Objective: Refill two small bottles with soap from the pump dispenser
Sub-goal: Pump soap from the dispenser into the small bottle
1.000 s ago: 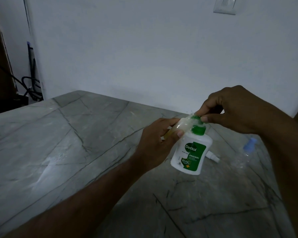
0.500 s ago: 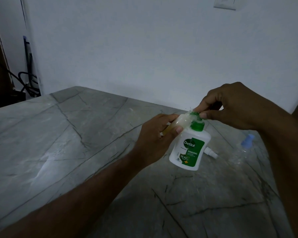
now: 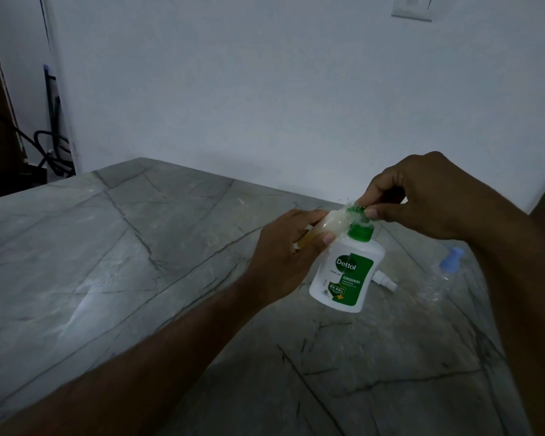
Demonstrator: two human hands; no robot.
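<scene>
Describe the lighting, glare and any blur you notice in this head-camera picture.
Head view: dim overall; a bright glare patch on the marble table; the Dettol dispenser label reads sharp; the small bottle in the left hand looks washed out; wide-angle bending at edges.

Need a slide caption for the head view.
Left hand holds small bottle at Dettol dispenser; right hand on pump.

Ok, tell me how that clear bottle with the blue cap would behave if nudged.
The clear bottle looks empty, so it is probably light and would skid easily. It seems to lie on its side on the smooth stone table, so it may roll.
</scene>
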